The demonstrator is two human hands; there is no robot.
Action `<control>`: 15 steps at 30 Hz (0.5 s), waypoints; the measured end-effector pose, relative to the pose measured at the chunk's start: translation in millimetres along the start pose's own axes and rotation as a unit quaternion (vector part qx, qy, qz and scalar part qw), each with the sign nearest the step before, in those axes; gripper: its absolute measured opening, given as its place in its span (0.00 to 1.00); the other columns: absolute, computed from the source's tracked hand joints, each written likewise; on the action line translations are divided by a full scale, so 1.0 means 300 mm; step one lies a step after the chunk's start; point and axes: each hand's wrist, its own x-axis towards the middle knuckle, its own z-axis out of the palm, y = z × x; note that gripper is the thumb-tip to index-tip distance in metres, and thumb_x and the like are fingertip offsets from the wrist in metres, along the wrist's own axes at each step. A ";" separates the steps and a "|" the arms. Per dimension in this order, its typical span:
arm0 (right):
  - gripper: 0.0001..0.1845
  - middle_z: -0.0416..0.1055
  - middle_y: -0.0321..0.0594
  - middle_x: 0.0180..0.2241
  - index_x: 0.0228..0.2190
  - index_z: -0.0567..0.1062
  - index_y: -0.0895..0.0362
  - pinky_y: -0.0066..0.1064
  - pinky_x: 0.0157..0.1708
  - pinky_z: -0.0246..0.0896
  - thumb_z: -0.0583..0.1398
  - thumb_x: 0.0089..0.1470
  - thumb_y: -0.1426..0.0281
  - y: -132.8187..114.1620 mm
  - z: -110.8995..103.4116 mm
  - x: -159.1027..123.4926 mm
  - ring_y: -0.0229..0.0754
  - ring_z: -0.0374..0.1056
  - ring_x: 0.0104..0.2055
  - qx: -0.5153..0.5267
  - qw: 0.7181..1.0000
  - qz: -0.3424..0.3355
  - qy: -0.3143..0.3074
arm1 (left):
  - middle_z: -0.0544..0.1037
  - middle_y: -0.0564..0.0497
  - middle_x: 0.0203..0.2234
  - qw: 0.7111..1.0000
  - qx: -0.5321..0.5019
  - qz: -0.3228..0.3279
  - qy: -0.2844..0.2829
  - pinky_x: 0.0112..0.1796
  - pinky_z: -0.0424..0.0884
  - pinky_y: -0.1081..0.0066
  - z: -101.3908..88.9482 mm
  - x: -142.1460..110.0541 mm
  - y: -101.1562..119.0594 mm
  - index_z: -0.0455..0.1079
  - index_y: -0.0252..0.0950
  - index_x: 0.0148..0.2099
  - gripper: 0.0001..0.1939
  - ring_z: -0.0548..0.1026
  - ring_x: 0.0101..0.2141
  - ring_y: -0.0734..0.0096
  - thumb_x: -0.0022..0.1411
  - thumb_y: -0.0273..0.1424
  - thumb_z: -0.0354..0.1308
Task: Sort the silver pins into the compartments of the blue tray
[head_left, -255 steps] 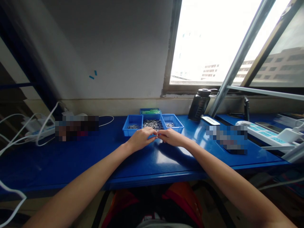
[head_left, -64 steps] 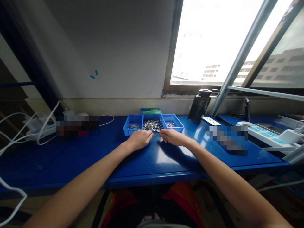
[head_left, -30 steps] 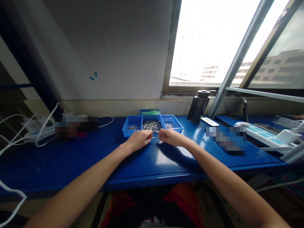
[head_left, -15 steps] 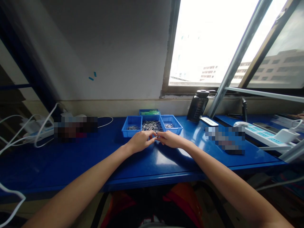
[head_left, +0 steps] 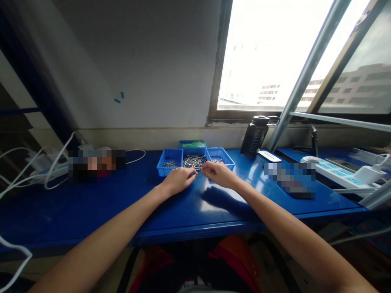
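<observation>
My left hand (head_left: 178, 181) is at the front edge of the blue bins, thumb and fingertips pinched together. A tiny bright bit shows at its fingertips, too small to name. Close beside it, a small gap away, my right hand (head_left: 222, 175) has its fingers curled in a pinch; what they hold, if anything, cannot be made out. Just beyond both hands, the middle bin is heaped with small shiny metal pins (head_left: 194, 160). The left blue bin (head_left: 161, 171) and the right blue bin (head_left: 232, 166) each hold a smaller pile of similar metal pieces.
Behind the middle bin stands another blue bin with green plastic (head_left: 197, 144) in it. A black water bottle (head_left: 254, 136) and a white flat device (head_left: 269, 156) are to the right, near a power strip (head_left: 332, 171). White cables (head_left: 56, 162) lie left on the blue table (head_left: 100, 211).
My hands were touching at the fingertips and have come slightly apart. The right hand has lifted a little toward the middle bin; the left has barely moved.
</observation>
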 end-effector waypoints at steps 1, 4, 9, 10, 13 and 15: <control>0.10 0.63 0.31 0.17 0.32 0.70 0.58 0.22 0.24 0.49 0.52 0.53 0.66 -0.006 0.004 -0.001 0.30 0.56 0.20 0.010 1.000 -0.008 -0.009 | 0.75 0.51 0.30 1.000 0.001 0.000 -0.010 0.31 0.64 0.73 0.004 0.000 0.000 0.68 0.39 0.40 0.13 0.72 0.31 0.68 0.60 0.36 0.45; 0.11 0.62 0.30 0.17 0.34 0.69 0.58 0.22 0.22 0.48 0.53 0.52 0.64 -0.012 0.015 -0.005 0.30 0.55 0.19 0.029 0.999 -0.021 -0.037 | 0.75 0.50 0.30 1.000 -0.003 -0.001 -0.028 0.31 0.64 0.74 0.007 -0.002 0.004 0.68 0.40 0.41 0.13 0.72 0.31 0.68 0.60 0.36 0.45; 0.13 0.62 0.29 0.16 0.35 0.70 0.57 0.22 0.22 0.49 0.54 0.51 0.62 -0.007 0.012 -0.005 0.30 0.55 0.19 0.025 0.999 -0.017 -0.040 | 0.75 0.51 0.28 1.000 -0.010 -0.003 -0.023 0.29 0.63 0.74 0.002 -0.001 0.004 0.68 0.40 0.40 0.13 0.72 0.29 0.69 0.59 0.37 0.46; 0.12 0.62 0.30 0.17 0.34 0.70 0.57 0.22 0.23 0.49 0.54 0.52 0.63 -0.006 0.008 -0.004 0.30 0.56 0.19 0.021 0.999 -0.018 -0.038 | 0.75 0.52 0.27 1.000 -0.011 -0.004 -0.020 0.29 0.63 0.74 0.001 0.000 0.002 0.68 0.40 0.40 0.12 0.72 0.28 0.69 0.59 0.37 0.46; 0.10 0.64 0.31 0.17 0.33 0.70 0.57 0.23 0.24 0.49 0.52 0.53 0.66 0.000 -0.003 -0.001 0.31 0.57 0.20 0.002 1.000 -0.014 -0.022 | 0.74 0.53 0.24 1.000 -0.017 -0.010 -0.002 0.26 0.61 0.75 0.000 0.000 -0.002 0.67 0.38 0.38 0.12 0.71 0.26 0.71 0.59 0.37 0.46; 0.10 0.64 0.31 0.17 0.32 0.71 0.57 0.23 0.24 0.48 0.52 0.53 0.67 0.006 -0.008 0.001 0.31 0.57 0.20 -0.009 1.000 -0.004 -0.015 | 0.72 0.53 0.22 0.999 -0.024 -0.014 0.021 0.25 0.60 0.76 -0.001 0.001 -0.002 0.67 0.37 0.37 0.12 0.70 0.24 0.73 0.59 0.38 0.46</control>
